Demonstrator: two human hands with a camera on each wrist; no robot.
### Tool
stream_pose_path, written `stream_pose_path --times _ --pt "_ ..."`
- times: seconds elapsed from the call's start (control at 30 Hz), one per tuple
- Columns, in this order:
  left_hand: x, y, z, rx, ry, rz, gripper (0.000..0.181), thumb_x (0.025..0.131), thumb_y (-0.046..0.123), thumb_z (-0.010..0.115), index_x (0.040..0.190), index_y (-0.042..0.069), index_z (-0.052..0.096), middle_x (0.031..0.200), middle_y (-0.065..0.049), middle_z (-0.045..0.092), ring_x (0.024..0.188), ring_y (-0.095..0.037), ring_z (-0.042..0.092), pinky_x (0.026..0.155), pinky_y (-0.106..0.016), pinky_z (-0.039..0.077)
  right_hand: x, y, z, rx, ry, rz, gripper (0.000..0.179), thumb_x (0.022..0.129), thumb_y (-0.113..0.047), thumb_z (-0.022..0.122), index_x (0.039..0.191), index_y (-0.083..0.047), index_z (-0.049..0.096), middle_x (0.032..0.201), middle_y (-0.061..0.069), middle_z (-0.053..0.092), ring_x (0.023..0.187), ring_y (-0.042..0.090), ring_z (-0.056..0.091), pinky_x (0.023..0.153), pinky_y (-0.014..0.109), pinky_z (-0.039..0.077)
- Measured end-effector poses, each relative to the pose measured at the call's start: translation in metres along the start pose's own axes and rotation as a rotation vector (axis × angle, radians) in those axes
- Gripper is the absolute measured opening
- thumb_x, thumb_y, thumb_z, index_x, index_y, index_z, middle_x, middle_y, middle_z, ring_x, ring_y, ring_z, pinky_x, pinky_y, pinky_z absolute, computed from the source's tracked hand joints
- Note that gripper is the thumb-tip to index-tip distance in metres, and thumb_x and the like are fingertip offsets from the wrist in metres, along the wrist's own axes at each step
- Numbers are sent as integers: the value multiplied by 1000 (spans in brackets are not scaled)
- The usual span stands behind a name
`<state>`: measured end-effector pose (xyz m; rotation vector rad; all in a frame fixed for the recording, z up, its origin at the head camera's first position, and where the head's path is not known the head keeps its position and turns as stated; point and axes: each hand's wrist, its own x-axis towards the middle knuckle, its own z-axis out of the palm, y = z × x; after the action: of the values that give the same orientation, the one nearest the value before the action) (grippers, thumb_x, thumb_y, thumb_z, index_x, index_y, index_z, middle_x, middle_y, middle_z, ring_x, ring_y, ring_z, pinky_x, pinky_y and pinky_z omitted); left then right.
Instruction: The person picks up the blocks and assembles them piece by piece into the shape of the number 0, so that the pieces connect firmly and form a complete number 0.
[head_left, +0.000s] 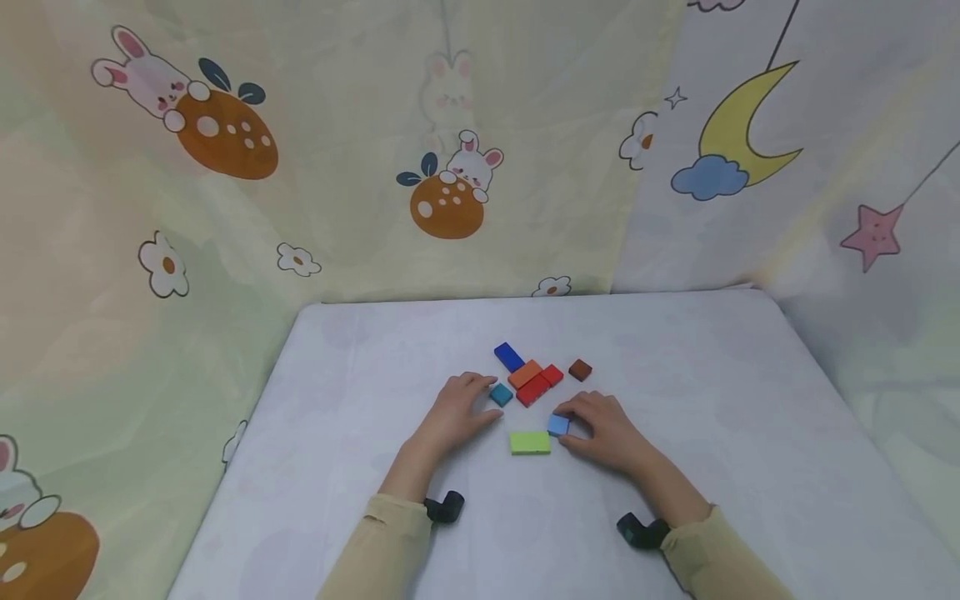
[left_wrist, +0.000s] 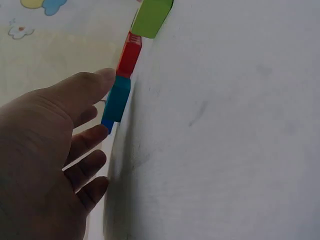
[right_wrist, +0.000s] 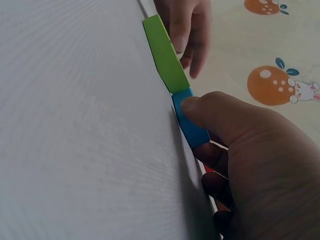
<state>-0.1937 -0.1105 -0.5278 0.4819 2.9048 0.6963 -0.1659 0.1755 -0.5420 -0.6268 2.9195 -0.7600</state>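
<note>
My right hand (head_left: 609,429) pinches a small light blue block (head_left: 558,425) between thumb and fingers; in the right wrist view the thumb lies on the blue block (right_wrist: 190,120). That block sits at the right end of a lime green block (head_left: 530,443), which lies flat on the table. Beside a small teal block (head_left: 501,395), my left hand (head_left: 459,408) rests with fingers spread and relaxed. Its thumb and fingertips are close around the teal block's left side, not gripping it.
Behind the teal block lie an orange block (head_left: 524,374), a long red block (head_left: 533,390), a smaller red block (head_left: 552,375) and a dark blue block (head_left: 509,357), grouped together. A brown block (head_left: 581,370) lies apart to their right. All are on the white-covered table (head_left: 360,350).
</note>
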Motion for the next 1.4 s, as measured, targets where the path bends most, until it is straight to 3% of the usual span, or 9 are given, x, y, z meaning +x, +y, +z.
stream_pose_path --times 0.13,0.43,0.7,1.03,1.4 --pt "9 -3 5 37 -5 11 58 88 50 70 141 32 53 137 1 54 125 -21 49 108 -41 45 0 0 1 -3 -9 1 43 81 -35 78 121 -29 64 116 -7 63 112 17 54 99 49 44" --pt "13 -7 14 43 65 24 50 88 46 72 133 30 60 131 1 57 120 -22 51 104 -41 46 0 -1 1 -7 -9 1 43 81 -34 79 122 -29 63 117 -7 63 112 17 54 99 48 44" --pt "-1 -8 14 18 79 48 46 87 45 73 129 27 63 130 1 60 124 -23 51 108 -43 44 -1 -1 1 -1 -5 -4 43 82 -34 78 121 -29 64 115 -7 63 110 16 54 98 47 44" --pt "-29 -11 13 14 25 109 46 87 49 72 128 30 63 133 8 56 133 -18 44 115 -42 37 -1 -5 -2 1 1 -1 41 82 -35 78 120 -29 64 113 -9 63 110 15 54 97 45 43" --pt "-34 -12 15 21 30 170 47 87 48 72 129 31 62 134 9 54 133 -16 43 116 -41 36 -3 -7 -6 11 5 -2 42 82 -33 77 121 -28 64 114 -7 63 111 17 54 98 47 43"
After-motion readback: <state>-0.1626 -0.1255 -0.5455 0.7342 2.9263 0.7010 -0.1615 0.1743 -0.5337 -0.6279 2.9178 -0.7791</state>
